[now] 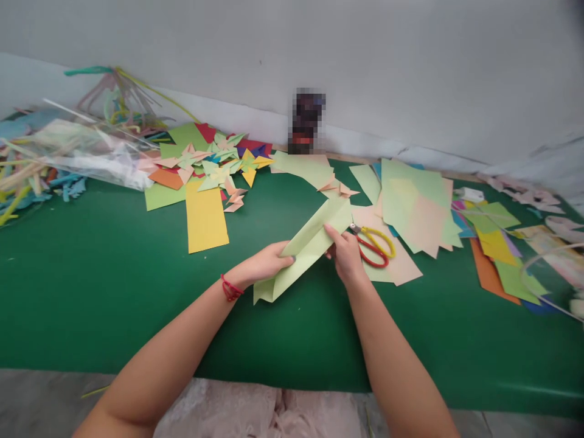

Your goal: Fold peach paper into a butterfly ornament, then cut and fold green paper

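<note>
We hold a folded sheet of pale green paper [306,246] between both hands, just above the green-covered desk [114,292]. Our left hand [267,263], with a red cord bracelet [229,289] at its wrist, is closed on the paper's lower part, thumb on top and fingers hidden beneath. Our right hand [347,255] pinches the same sheet nearer its upper end, the thumb pressed on the top face, so the paper runs slanting from below the left hand up past the right hand. Just beyond the right hand, touching distance from its knuckles, a pair of scissors with one yellow and one red handle loop [375,246] lies on a peach sheet of paper [401,267]. Farther out on that side spreads a loose stack of pale green and peach sheets [415,207], and beyond it more coloured sheets in orange, yellow and green [497,255]. Ahead of the left hand a yellow rectangular sheet [205,218] lies flat, with a heap of small folded paper pieces [214,167] behind it. Far off to the left hand's outer side sits a clear plastic bag with coloured paper strips [77,152].
</note>
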Action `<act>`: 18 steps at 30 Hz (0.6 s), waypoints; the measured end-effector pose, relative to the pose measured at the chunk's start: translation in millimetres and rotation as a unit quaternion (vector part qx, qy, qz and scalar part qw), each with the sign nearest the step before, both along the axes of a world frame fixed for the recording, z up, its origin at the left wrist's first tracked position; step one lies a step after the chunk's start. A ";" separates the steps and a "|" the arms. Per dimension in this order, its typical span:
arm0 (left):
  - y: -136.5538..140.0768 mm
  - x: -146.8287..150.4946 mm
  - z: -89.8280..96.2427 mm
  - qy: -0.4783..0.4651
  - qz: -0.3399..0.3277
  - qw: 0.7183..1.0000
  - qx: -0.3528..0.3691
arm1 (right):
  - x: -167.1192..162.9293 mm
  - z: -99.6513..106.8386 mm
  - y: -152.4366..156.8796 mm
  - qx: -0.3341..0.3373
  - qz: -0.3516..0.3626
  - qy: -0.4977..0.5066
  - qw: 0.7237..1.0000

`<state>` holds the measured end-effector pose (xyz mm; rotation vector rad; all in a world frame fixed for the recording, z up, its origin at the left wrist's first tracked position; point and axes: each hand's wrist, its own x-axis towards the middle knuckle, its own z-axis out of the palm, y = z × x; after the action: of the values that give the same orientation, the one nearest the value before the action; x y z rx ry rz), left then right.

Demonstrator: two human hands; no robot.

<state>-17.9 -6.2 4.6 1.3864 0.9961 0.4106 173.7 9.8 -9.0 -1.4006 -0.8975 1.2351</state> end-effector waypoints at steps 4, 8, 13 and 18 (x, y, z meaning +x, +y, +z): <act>0.8 -0.3 0.8 -0.008 0.000 1.000 -0.030 | 2.6 6.5 -2.3 0.008 -0.018 -0.002 1.000; -0.2 2.2 -0.7 -0.009 -0.001 0.999 -0.036 | -0.8 10.3 -5.4 0.013 -0.013 0.007 1.000; -1.9 4.7 2.2 0.012 -0.003 0.999 -0.029 | -3.0 9.0 -5.9 0.016 -0.013 0.004 1.000; 0.5 3.2 2.0 0.036 -0.006 0.999 -0.011 | -0.2 7.7 -5.2 0.023 -0.022 -0.002 0.999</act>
<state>-14.7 -5.7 6.6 1.3944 1.0482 0.3410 173.4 4.6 -1.2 -1.3801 -0.8875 1.1712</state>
